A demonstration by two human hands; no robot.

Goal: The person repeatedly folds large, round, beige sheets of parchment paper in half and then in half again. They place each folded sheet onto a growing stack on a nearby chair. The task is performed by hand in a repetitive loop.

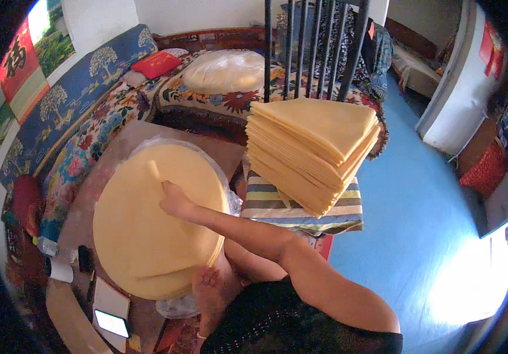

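Observation:
A stack of round, thin, pale-yellow flatbread sheets (148,230) lies before me on clear plastic wrap (178,306). Over its upper middle, my right hand (178,202) is closed, and a short pale stick-like piece (153,169) extends from its fingers; its material is unclear. At the near edge of the sheets is my left hand (209,283), blurred, its grip hidden. Beside it, a long crease or raised edge runs across the top sheet. To the right, a tall pile of sheets folded into wedges (307,146) rests on a striped cloth (258,201).
A black barred chair back (307,53) stands behind the folded pile. Floral-covered sofas (103,119) line the back and left, one bearing a plastic-wrapped pale bundle (223,71). A lit phone (111,323) lies on a notebook (111,296) at lower left. Blue floor (404,190) extends right.

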